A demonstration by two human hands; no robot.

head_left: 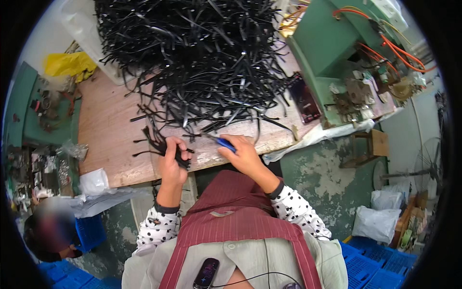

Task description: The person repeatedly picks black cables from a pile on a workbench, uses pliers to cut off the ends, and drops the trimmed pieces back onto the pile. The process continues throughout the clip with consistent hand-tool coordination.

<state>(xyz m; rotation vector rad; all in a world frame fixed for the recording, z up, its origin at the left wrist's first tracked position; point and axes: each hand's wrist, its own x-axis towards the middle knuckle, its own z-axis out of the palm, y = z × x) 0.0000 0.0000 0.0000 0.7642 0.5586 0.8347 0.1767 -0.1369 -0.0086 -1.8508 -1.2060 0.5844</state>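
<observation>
Risks, left to right: the strips point(157, 143) could slip from my left hand point(173, 160), as their ends splay loosely beyond it; the pile point(202, 62), heaped across the table point(108, 127) beyond both hands, could snag them; the blue tool point(226, 144) could nick a strip or finger, if its indistinct tip is sharp. Pose: left hand curled round the strips over the table's near edge; right hand point(243, 154) gripping the tool, angled inward.
</observation>
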